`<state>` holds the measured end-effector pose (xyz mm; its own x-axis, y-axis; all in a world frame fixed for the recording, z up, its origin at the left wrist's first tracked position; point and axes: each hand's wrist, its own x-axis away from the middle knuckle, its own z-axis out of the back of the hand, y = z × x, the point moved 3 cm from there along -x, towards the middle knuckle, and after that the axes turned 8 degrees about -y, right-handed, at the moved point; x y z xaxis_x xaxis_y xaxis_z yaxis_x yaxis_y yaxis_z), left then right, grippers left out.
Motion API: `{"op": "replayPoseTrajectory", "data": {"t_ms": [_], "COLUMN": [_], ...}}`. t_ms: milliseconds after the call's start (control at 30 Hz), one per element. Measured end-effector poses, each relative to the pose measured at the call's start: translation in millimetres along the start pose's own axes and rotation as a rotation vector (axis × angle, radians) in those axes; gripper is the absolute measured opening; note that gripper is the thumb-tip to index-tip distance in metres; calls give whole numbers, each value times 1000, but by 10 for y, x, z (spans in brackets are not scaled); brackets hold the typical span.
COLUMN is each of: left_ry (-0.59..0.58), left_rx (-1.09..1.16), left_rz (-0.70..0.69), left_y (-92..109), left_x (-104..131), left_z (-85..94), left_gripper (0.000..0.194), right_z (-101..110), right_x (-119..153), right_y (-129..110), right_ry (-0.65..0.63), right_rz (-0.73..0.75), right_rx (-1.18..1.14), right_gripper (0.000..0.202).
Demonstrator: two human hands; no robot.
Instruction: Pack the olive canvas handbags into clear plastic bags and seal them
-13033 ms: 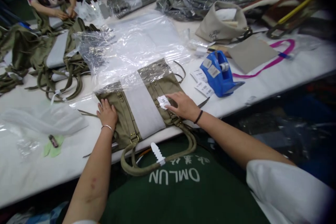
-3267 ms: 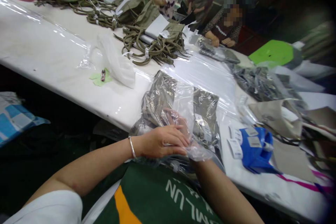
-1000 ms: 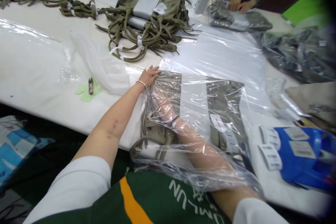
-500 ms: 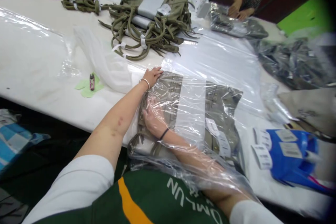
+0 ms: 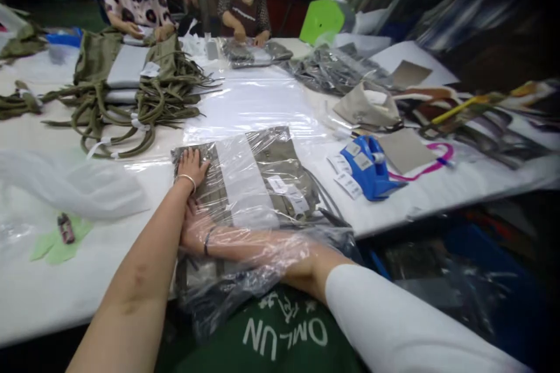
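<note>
A folded olive garment (image 5: 280, 157) with a white paper band (image 5: 242, 178) round it lies inside a clear plastic bag (image 5: 258, 271) at the table's near edge. White tags (image 5: 289, 193) show on its right part. My left hand (image 5: 192, 168) rests on top of the bag at the garment's far left corner, fingers spread. My right hand (image 5: 196, 230) is inside the bag, at the garment's left side just below my left hand; its fingers look spread under the film. The bag's mouth is bunched round my right forearm.
Olive garments with straps (image 5: 122, 111) are piled at the back left. Small snips (image 5: 65, 228) lie on green paper at the left. A blue holder (image 5: 370, 169) with labels stands right. Two people work across the table (image 5: 411, 204).
The view has swung up and to the right, so more of the far side and right side shows. My left hand now lies further onto the bagged garment's corner, fingers more spread.
</note>
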<state>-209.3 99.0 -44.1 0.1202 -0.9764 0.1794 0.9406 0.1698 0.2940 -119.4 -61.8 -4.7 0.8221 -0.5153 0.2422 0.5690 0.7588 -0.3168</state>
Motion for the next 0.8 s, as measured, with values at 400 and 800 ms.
{"op": "replayPoseTrajectory", "data": {"t_ms": [400, 800], "left_ry": [-11, -45], "left_rx": [-214, 192], "left_rz": [51, -29], "left_y": [3, 207], "left_x": [567, 1094], "left_z": [-40, 66], "left_gripper": [79, 59], "right_z": [152, 445], "right_x": [2629, 3774], "right_y": [1111, 2947], "right_ry": [128, 947], "right_rz": [-28, -804], "right_rx": [-540, -738], "right_gripper": [57, 40]}}
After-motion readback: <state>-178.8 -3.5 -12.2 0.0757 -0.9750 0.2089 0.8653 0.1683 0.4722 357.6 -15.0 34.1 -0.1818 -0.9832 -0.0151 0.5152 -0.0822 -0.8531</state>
